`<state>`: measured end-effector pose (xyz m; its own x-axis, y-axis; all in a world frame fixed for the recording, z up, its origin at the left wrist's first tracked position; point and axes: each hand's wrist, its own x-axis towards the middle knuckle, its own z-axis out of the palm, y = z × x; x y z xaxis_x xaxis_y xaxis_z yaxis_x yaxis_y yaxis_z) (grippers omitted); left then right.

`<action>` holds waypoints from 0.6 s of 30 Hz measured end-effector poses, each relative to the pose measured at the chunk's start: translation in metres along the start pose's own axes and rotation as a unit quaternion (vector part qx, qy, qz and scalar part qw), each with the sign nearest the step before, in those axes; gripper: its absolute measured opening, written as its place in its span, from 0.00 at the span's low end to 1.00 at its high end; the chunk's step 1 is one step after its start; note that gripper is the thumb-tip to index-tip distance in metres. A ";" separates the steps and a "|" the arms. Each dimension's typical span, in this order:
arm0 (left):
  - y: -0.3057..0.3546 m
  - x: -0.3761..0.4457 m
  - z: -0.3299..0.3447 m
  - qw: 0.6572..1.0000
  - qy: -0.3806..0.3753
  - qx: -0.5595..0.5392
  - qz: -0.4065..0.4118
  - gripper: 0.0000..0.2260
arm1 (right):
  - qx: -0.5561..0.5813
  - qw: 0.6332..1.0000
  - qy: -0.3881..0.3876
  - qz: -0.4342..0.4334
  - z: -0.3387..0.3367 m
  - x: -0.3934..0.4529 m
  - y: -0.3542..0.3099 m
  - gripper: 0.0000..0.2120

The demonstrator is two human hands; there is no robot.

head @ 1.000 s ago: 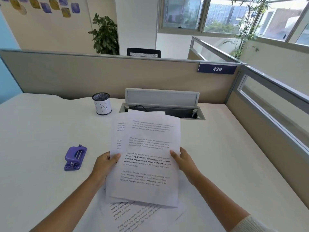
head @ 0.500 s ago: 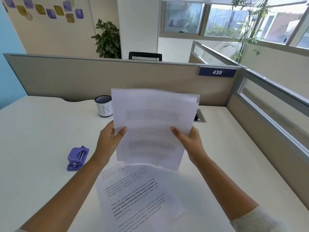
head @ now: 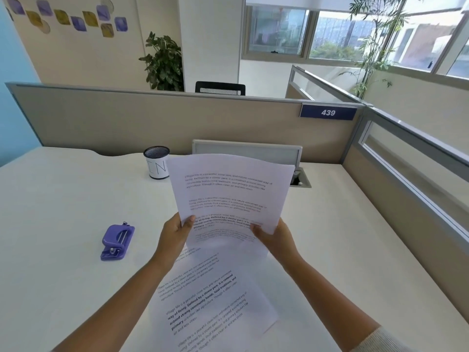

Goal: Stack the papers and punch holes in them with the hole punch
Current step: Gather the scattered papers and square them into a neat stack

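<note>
White sheets (head: 229,196) of printed paper are held up above the desk (head: 63,199), tilted back (the top edge curls a little). The left hand (head: 175,236) pinches their lower left edge, thumb on the printed face and fingers behind. The right hand (head: 275,237) grips the lower right edge the same way, thumb in front. More pages (head: 210,298) lie flat on the desk beneath the hands, turned askew, with bold lines of text in the middle. The punch (head: 118,242), purple with metal pins, sits on the desk well to the left of the left hand, untouched. A cup (head: 156,162) with a dark mesh rim stands just behind the raised sheets' left corner, near the partition (head: 127,123).
</note>
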<state>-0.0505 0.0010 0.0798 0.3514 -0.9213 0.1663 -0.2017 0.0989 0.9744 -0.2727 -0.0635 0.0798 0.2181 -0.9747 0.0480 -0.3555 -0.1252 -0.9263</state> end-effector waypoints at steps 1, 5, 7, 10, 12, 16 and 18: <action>0.001 0.001 -0.001 1.000 0.017 -0.003 0.001 0.12 | -0.057 0.998 -0.016 0.034 0.003 -0.002 0.008 0.29; 0.005 0.007 -0.005 0.996 0.086 -0.018 0.002 0.10 | -0.246 0.961 -0.107 0.066 0.020 -0.021 0.046 0.47; 0.005 0.008 -0.006 0.994 0.111 -0.022 -0.007 0.06 | -0.332 0.933 -0.127 0.054 0.030 -0.030 0.057 0.52; 0.001 0.008 -0.007 0.989 0.144 -0.026 -0.026 0.11 | -0.375 0.914 -0.140 0.060 0.034 -0.033 0.061 0.55; -0.004 0.007 -0.008 0.986 0.156 -0.034 -0.054 0.14 | -0.374 0.918 -0.112 0.067 0.028 -0.028 0.061 0.55; -0.017 0.008 -0.016 0.980 0.147 -0.064 -0.122 0.05 | -0.409 0.909 -0.031 0.076 0.003 -0.011 0.062 0.43; -0.021 0.007 -0.019 0.976 0.139 -0.063 -0.154 0.07 | -0.430 0.896 -0.027 0.104 -0.011 -0.004 0.059 0.41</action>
<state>-0.0263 -0.0004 0.0632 0.6155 -0.7790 -0.1194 0.0607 -0.1042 0.9927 -0.3042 -0.0691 0.0294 0.1009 -0.9862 -0.1312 -0.9577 -0.0606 -0.2812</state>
